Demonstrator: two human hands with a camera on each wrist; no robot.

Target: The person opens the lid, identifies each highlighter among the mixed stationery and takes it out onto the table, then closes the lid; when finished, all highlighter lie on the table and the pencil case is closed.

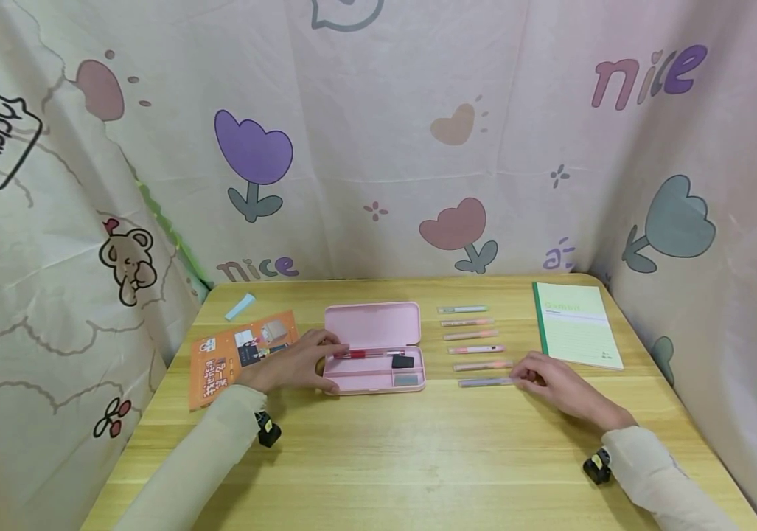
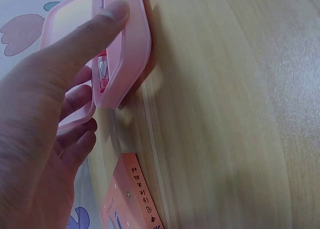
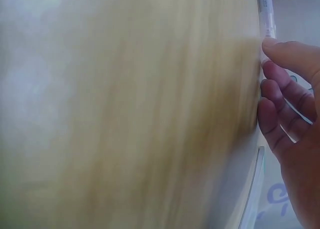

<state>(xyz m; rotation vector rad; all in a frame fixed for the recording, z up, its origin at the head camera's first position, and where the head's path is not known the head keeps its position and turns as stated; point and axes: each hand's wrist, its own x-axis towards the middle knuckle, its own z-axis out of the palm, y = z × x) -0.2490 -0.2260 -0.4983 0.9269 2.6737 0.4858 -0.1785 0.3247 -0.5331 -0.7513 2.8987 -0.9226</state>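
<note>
A pink pencil case (image 1: 373, 324) lies with its lid laid back on the table. My left hand (image 1: 298, 360) holds its left end, the thumb over the front rim and the fingers at the back, as the left wrist view shows. Inside the case (image 2: 135, 64) are a red pen (image 1: 358, 355), a black block (image 1: 402, 361) and a grey eraser-like block (image 1: 406, 380). My right hand (image 1: 553, 385) pinches the right end of a greyish pen (image 1: 484, 383), the nearest in a column of several pens. In the right wrist view, thumb and fingertips meet at the pen (image 3: 267, 14).
Several other pens, such as a pink-and-white one (image 1: 476, 349), lie parallel behind the held pen. An orange booklet (image 1: 219, 365) lies left of the case, with a pale blue strip (image 1: 240, 306) behind it. A light green notebook (image 1: 580, 324) lies at the back right.
</note>
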